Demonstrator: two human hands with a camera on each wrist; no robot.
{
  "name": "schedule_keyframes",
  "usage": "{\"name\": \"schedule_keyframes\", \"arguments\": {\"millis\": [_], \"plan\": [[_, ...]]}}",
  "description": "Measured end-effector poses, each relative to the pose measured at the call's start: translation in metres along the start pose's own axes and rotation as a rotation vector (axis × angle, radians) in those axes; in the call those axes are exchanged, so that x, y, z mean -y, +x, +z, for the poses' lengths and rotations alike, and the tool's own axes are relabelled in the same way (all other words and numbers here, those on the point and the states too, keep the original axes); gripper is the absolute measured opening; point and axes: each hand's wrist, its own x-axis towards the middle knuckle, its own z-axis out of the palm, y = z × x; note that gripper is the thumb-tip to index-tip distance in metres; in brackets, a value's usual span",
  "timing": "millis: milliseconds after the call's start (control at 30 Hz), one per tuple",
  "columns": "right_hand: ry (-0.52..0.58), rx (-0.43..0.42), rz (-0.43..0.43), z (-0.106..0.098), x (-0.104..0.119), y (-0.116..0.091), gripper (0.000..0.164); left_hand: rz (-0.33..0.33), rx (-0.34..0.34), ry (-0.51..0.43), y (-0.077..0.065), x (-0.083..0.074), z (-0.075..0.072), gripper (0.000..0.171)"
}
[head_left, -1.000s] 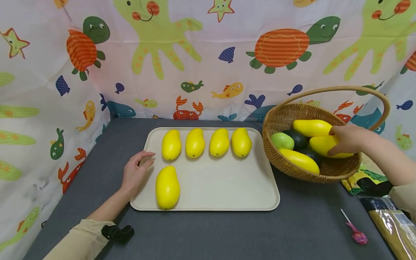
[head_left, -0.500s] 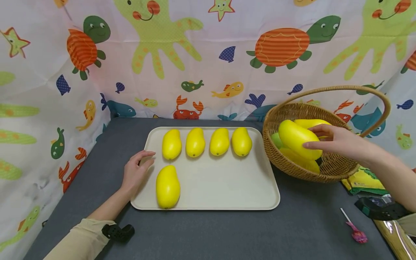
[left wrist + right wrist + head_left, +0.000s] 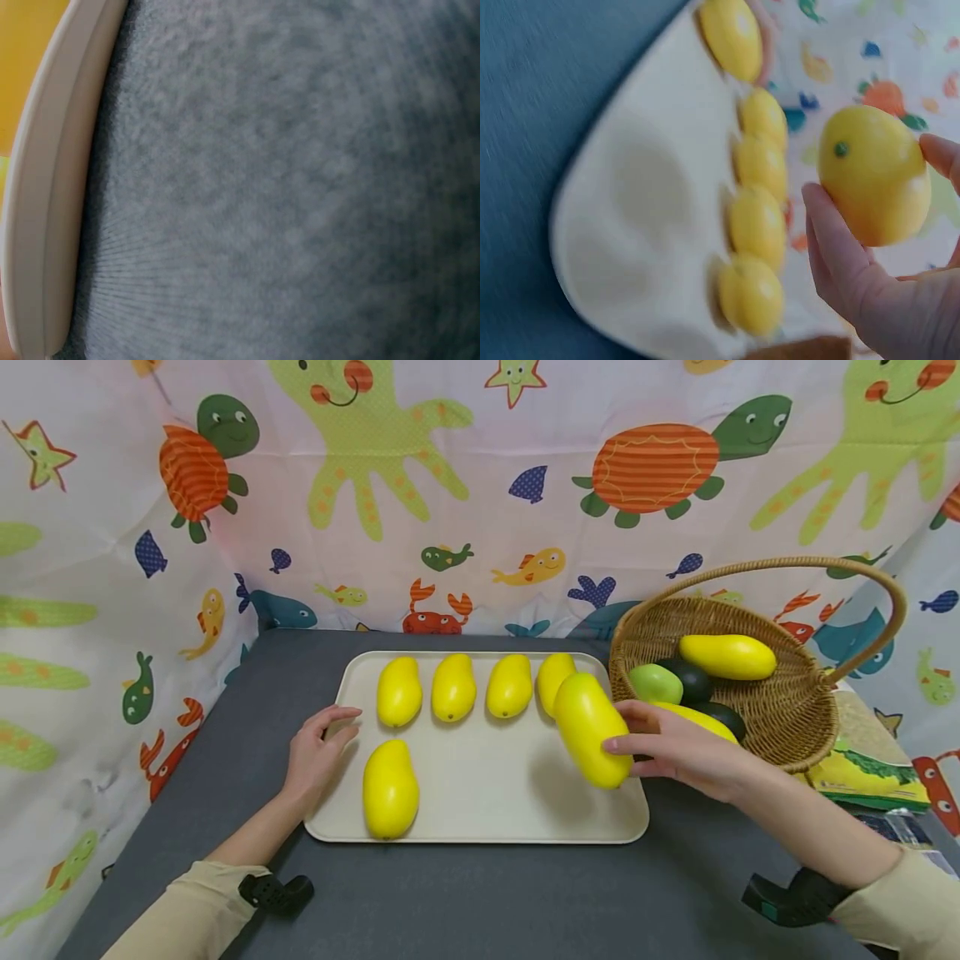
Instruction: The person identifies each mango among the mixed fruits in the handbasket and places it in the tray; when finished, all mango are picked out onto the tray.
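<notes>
A yellow mango (image 3: pixel 591 731) is held up over the right part of the cream tray (image 3: pixel 487 814), its shadow on the tray below. My right hand (image 3: pixel 678 745) grips it between thumb and fingers; the right wrist view shows the held mango's (image 3: pixel 874 180) end with a small green tip. Along the tray's back edge lies a row of several mangoes (image 3: pixel 453 687), the rightmost partly hidden behind the held one. Another mango (image 3: pixel 391 789) sits at the front left. My left hand (image 3: pixel 321 752) rests by the tray's left rim, fingers loosely bent, holding nothing.
A wicker basket (image 3: pixel 798 714) with a tall handle stands right of the tray. Inside are a mango (image 3: pixel 727 657), a green apple-like fruit (image 3: pixel 655 683), dark oval fruits (image 3: pixel 685 678) and another yellow fruit partly covered by my right hand. A yellow packet (image 3: pixel 862 777) lies beyond the basket.
My right hand has taken a mango out of the basket and carried it left over the tray. The left hand has stayed at the tray's left edge.
</notes>
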Motion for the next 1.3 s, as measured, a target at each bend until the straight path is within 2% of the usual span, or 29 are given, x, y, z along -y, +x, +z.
{"name": "schedule_keyframes", "arguments": {"millis": [133, 300, 500, 700, 933, 1300], "plan": [[-0.051, 0.009, 0.019, 0.024, -0.011, 0.018, 0.068, -0.006, -0.003, -0.001, 0.001, 0.0, 0.0, 0.027], [-0.097, -0.032, 0.059, 0.05, -0.026, 0.042, 0.071, -0.004, 0.005, -0.005, 0.002, 0.0, 0.001, 0.027], [-0.111, -0.075, 0.066, 0.08, -0.042, 0.065, 0.069, -0.006, 0.012, -0.015, 0.002, -0.001, 0.002, 0.027], [-0.107, -0.132, 0.078, 0.105, -0.049, 0.085, 0.07, 0.005, 0.01, -0.007, 0.002, 0.0, 0.001, 0.027], [-0.2, -0.165, 0.016, 0.122, -0.05, 0.097, 0.074, 0.0, 0.001, -0.008, 0.001, -0.001, 0.001, 0.027], [-0.415, -0.218, -0.082, 0.133, -0.049, 0.108, 0.078, 0.005, -0.016, -0.005, 0.0, -0.001, -0.001, 0.026]]}}
